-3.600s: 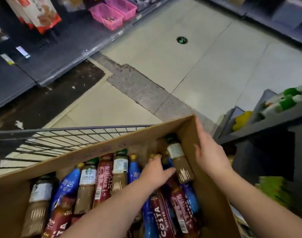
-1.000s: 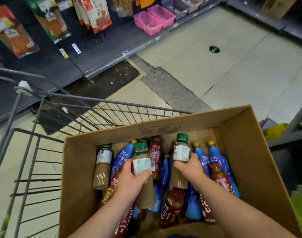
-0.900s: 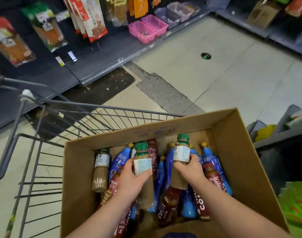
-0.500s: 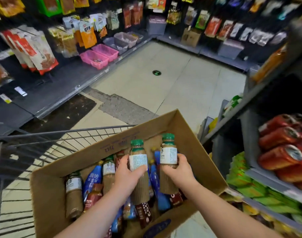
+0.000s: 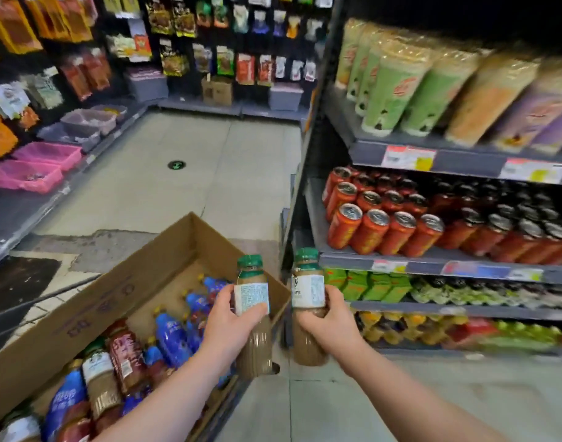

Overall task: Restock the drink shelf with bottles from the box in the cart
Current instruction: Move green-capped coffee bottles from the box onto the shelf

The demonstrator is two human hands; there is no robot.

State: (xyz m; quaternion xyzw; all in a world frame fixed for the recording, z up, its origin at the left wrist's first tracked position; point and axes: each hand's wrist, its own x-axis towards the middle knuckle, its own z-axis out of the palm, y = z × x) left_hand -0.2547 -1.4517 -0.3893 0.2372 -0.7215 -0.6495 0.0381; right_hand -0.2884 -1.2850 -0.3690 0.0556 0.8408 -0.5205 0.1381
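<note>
- Nearest, a brown coffee bottle (image 5: 252, 298) with a green cap is held upright in the left hand (image 5: 228, 327), whose fingers are curled round its white label; it is raised over the right-hand corner of the box.
- Just beside it, a second green-capped bottle (image 5: 308, 288) is gripped upright by the fingers of the right hand (image 5: 330, 327), clear of the box and in front of the drink shelf.
- Below and to the left, the cardboard box (image 5: 113, 291) is seen open, with blue, red and brown bottles (image 5: 171, 339) heaped inside.
- To the right, the drink shelf (image 5: 433, 260) is stocked with red cans (image 5: 369, 231) in rows; green cartons (image 5: 366, 285) are lined up on the tier beneath.
- Higher up, tall green and tan cups (image 5: 391, 87) are ranged along an upper tier.
- Farther off, the tiled floor (image 5: 177, 193) is flanked on the left by pink baskets (image 5: 27, 175), and hanging snack packets (image 5: 174, 23) are seen on the far wall.
</note>
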